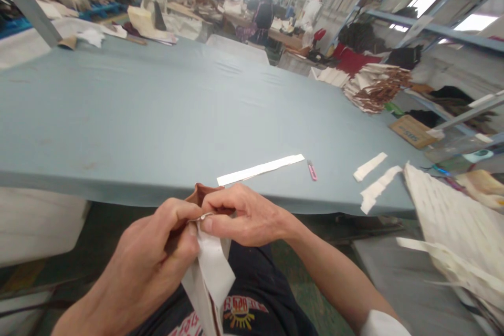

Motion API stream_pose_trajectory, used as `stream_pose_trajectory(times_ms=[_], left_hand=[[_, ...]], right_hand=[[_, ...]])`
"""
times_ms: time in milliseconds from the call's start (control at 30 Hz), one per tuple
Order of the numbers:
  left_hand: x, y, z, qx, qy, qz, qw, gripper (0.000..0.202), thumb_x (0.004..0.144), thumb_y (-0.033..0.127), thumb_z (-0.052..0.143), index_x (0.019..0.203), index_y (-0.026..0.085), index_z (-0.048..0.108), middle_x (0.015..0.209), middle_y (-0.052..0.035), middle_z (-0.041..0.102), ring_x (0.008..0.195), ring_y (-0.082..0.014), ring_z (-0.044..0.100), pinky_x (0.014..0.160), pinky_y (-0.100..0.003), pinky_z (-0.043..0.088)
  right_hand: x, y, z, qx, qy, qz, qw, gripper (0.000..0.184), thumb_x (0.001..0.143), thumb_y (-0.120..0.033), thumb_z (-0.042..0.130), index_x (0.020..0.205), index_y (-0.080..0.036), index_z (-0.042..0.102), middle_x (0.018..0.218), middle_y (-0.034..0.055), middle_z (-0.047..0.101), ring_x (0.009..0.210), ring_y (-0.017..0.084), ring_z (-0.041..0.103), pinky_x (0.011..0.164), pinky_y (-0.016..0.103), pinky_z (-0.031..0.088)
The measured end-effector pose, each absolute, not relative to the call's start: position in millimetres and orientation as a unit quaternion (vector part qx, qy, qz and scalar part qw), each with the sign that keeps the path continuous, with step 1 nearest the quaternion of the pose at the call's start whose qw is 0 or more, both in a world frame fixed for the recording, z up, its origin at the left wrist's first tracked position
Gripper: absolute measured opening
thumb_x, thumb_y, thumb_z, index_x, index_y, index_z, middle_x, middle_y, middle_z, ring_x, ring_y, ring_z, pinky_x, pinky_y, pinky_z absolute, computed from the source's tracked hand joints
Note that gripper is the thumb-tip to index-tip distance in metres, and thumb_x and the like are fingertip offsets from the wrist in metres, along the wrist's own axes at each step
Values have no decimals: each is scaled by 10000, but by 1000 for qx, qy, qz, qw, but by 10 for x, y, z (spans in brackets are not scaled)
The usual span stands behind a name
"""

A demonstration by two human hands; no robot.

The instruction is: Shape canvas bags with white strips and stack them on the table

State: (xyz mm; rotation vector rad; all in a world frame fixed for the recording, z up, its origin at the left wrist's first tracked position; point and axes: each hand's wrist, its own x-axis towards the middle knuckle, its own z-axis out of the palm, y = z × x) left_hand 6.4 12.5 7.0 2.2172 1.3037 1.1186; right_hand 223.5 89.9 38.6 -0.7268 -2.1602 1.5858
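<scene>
Both my hands meet in front of my body, just past the near edge of the table. My left hand (pixel 157 247) pinches the top edge of a white and brown piece of material (pixel 214 262), thumb toward me. On the same edge, close beside it, my right hand (pixel 240 215) pinches with thumb and forefinger. White flaps of the piece hang below my fingers, and a brown part shows above them. Whether it is leather or cloth I cannot tell. Beyond my hands, a long white strip (pixel 260 169) lies on the table near a small pink-handled tool (pixel 312 170).
The blue-grey covered table (pixel 165 105) stretches ahead. Two short white strips (pixel 370 166) lie at its right, beside stacked white sheets (pixel 444 220). Bundled white and brown pieces (pixel 376 86) and a cardboard box (pixel 411 131) stand at the far right. People (pixel 263 13) are in the background.
</scene>
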Motion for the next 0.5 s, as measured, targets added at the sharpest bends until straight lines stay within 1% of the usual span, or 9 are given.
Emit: stream_pose_trajectory(times_ms=[100, 233, 267, 333, 433, 500], left_hand=[[38, 139, 24, 807, 413, 394, 152, 234, 1060, 142, 526, 1162, 304, 661, 855, 56, 805, 623, -134, 764, 635, -209, 581], [19, 203, -33, 833, 330, 417, 155, 225, 1048, 74, 536, 1087, 246, 676, 827, 1, 809, 635, -150, 766, 668, -229, 631], [13, 220, -51, 833, 317, 428, 150, 228, 1045, 64, 541, 1093, 237, 681, 833, -12, 810, 642, -157, 769, 664, -235, 637], [-6, 245, -95, 838, 307, 431, 136, 246, 1048, 55, 558, 1168, 224, 690, 886, -37, 823, 684, -171, 785, 682, -252, 651], [-54, 255, -168, 851, 299, 417, 115, 299, 1063, 49, 568, 1290, 214, 670, 965, -59, 831, 753, -178, 788, 729, -267, 662], [-87, 240, -210, 854, 294, 416, 108, 336, 1071, 51, 573, 1349, 217, 659, 1050, -79, 847, 838, -189, 812, 782, -278, 677]], right_hand=[[2227, 852, 342, -250, -718, 625, 175, 266, 925, -386, 641, 737, -227, 538, 684, -67, 436, 628, 108, 382, 582, 259, 312], [2226, 825, 230, -261, -637, 702, 183, 254, 864, -417, 695, 764, -210, 586, 691, -56, 504, 645, 111, 416, 602, 256, 307], [2225, 826, 205, -263, -625, 710, 189, 262, 858, -428, 703, 768, -207, 598, 688, -52, 516, 652, 114, 422, 608, 257, 307], [2216, 830, 169, -265, -611, 716, 208, 271, 875, -434, 693, 762, -203, 609, 679, -47, 511, 661, 120, 420, 613, 261, 309], [2189, 815, 151, -259, -592, 721, 251, 291, 929, -403, 656, 726, -210, 580, 663, -48, 479, 657, 121, 409, 620, 266, 327], [2172, 784, 147, -248, -567, 742, 259, 351, 968, -432, 689, 725, -216, 556, 655, -57, 457, 644, 114, 405, 624, 263, 341]])
